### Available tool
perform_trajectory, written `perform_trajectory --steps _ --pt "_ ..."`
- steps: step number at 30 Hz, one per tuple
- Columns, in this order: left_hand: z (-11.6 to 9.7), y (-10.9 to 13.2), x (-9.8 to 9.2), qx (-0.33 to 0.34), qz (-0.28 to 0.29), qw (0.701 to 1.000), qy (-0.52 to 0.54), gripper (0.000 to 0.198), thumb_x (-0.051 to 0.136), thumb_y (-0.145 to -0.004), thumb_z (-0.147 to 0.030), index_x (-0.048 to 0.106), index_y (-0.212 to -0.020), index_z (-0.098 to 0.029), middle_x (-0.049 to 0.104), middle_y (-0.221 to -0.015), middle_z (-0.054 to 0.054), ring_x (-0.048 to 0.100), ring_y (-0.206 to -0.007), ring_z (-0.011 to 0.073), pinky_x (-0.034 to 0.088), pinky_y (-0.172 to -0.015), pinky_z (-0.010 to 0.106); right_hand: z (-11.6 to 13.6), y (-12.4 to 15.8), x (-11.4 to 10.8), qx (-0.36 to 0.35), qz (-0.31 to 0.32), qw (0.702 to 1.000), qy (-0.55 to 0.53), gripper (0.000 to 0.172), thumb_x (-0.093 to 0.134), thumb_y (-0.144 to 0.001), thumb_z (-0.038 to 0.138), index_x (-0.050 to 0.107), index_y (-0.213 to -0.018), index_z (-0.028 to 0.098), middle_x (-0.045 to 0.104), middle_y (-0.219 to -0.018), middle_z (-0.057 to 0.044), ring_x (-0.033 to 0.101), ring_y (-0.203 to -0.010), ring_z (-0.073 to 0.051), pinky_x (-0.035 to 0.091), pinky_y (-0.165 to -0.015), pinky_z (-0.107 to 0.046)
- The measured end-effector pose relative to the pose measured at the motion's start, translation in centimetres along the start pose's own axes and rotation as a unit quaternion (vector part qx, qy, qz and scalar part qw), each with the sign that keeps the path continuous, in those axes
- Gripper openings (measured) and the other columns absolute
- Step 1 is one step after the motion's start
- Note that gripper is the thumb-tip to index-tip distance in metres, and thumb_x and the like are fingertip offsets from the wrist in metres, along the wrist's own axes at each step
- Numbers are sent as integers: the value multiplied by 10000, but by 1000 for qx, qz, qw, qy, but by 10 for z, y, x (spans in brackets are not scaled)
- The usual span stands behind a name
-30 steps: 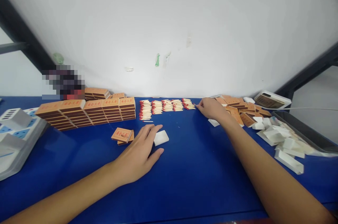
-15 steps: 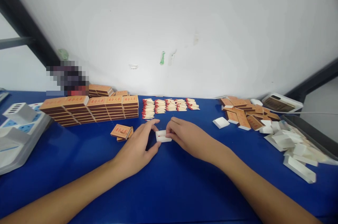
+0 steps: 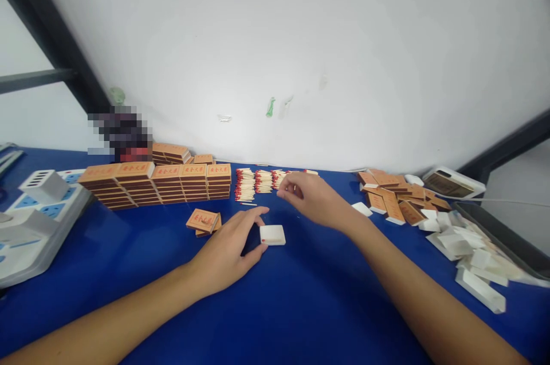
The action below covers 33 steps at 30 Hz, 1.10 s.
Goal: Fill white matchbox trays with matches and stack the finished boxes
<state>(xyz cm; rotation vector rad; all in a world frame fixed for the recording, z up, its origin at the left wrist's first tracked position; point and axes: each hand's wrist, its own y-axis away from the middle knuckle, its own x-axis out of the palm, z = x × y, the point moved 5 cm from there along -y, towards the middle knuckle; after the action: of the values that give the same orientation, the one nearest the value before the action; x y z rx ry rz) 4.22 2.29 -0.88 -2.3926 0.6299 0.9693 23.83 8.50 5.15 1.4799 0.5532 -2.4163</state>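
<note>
A small white matchbox tray [image 3: 273, 233] lies on the blue table, with a match along its near side. My left hand [image 3: 232, 246] grips its left end between thumb and fingers. My right hand [image 3: 314, 199] is raised over the rows of matches [image 3: 246, 184], thumb and fingertips drawn together; whatever they may pinch is too small to make out. This hand hides part of the right-hand match piles. One loose match [image 3: 248, 204] lies in front of the leftmost pile. To the left of my left hand are a couple of orange matchboxes [image 3: 203, 220], one upon another.
Stacked matchboxes [image 3: 184, 184] form a wall at the back left, beside a white power strip [image 3: 64, 204]. At right lie orange matchbox sleeves [image 3: 389, 204], a heap of white trays [image 3: 481, 290], a dark bin [image 3: 502, 233] and a white device [image 3: 455, 180] with a cable.
My right hand has lifted off the tray and moved up to the match piles. My left hand stays at the tray. The camera view has shifted slightly.
</note>
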Motion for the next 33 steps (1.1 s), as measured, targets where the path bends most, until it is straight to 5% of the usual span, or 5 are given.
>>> perform_trajectory --steps 5,9,33 --pt "-4 1 3 13 42 999 5 605 612 -1015 -251 348 -1557 -313 635 -1339 70 614 -1295 280 497 -1144 504 -23 -83 8 39 2 986 161 228 539 -1072 298 714 -1153 176 771 -990 -93 667 -874 -203 404 -726 -278" --pt "-6 0 4 18 46 999 2 613 617 -1007 -252 347 -1556 -299 653 -1303 73 617 -1257 286 509 -1123 515 -34 -123 30 42 31 977 208 202 576 -1012 206 758 -1095 179 776 -1111 -151 695 -1003 -267 442 -806 -310" --pt "-6 2 5 45 46 998 -18 628 609 -1017 -248 313 -1570 -260 653 -1301 94 604 -1234 289 523 -1093 512 -28 -126 39 45 121 950 285 300 498 -1033 199 753 -1171 121 757 -1216 -223 719 -1083 -306 508 -863 -348"
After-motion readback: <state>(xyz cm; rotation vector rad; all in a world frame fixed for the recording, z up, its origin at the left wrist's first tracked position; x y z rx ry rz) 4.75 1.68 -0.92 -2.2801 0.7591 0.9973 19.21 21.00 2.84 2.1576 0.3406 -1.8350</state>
